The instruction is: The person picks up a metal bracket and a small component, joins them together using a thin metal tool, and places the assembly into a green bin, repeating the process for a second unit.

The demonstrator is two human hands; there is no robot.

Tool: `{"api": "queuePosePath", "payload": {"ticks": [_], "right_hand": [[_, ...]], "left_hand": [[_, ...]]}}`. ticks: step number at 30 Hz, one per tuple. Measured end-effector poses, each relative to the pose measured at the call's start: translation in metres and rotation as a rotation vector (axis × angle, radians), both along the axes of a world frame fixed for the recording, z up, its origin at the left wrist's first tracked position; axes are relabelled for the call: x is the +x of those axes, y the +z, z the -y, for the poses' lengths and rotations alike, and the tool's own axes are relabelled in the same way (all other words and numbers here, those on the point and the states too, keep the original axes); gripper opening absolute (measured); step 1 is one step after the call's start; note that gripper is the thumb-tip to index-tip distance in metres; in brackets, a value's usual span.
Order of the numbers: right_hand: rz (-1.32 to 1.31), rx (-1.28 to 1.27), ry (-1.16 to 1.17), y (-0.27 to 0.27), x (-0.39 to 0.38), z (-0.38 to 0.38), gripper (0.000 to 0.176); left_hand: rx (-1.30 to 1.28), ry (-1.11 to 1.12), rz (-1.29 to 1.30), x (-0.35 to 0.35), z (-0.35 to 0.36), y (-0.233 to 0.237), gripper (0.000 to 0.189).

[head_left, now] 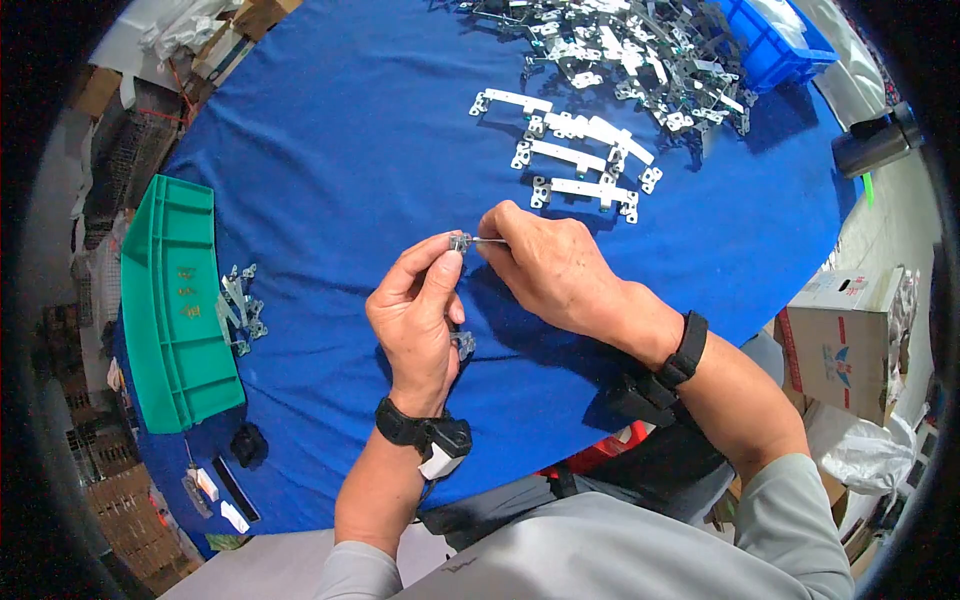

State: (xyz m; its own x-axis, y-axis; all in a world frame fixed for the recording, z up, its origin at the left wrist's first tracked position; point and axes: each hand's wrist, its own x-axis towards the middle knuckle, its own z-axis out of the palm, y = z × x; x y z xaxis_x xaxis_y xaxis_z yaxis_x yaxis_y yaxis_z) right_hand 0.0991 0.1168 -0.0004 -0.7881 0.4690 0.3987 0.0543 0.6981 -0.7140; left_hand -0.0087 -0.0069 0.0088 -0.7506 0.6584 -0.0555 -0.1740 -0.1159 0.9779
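Observation:
My left hand (412, 320) pinches a small silver metal bracket (459, 243) between thumb and fingertips above the blue cloth. Another end of metal (464, 345) shows below the palm; the fingers hide whether it belongs to the same piece. A thin metal shaft (487, 240) runs from the fingers of my right hand (565, 268) and meets the bracket from the right. My right fist covers the rest of that tool. Just beyond my hands, several white metal brackets (570, 187) lie in rough rows on the cloth.
A big heap of metal brackets (640, 60) covers the far right, beside a blue crate (790, 50). At left lies a green plastic bin (170, 310) with a few brackets (240, 305) next to it. A cardboard box (835, 345) stands off the table's right edge.

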Motion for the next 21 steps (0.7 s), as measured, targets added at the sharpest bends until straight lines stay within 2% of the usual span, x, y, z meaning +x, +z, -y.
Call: {"api": "queuePosePath", "payload": {"ticks": [5,9,14,18,21], "right_hand": [[0.112,0.068,-0.008,-0.0035,-0.0009,-0.0002,0.018],[0.022,0.032,-0.015,0.0014,-0.0007,0.0006,0.021],[0.114,0.14,-0.005,-0.0034,-0.001,-0.0004,0.021],[0.118,0.131,-0.013,-0.004,-0.0016,0.0006,0.02],[0.017,0.093,-0.032,-0.0035,-0.0019,0.0018,0.021]], "left_hand": [[0.009,-0.009,-0.017,-0.0017,0.001,-0.003,0.017],[0.02,-0.014,-0.002,-0.0019,0.0012,-0.0044,0.017],[0.008,-0.032,-0.005,-0.0002,0.0026,-0.0026,0.016],[0.012,-0.023,-0.012,0.0002,0.0021,-0.0032,0.017],[0.028,-0.009,-0.027,-0.0002,0.0017,-0.004,0.017]]}}
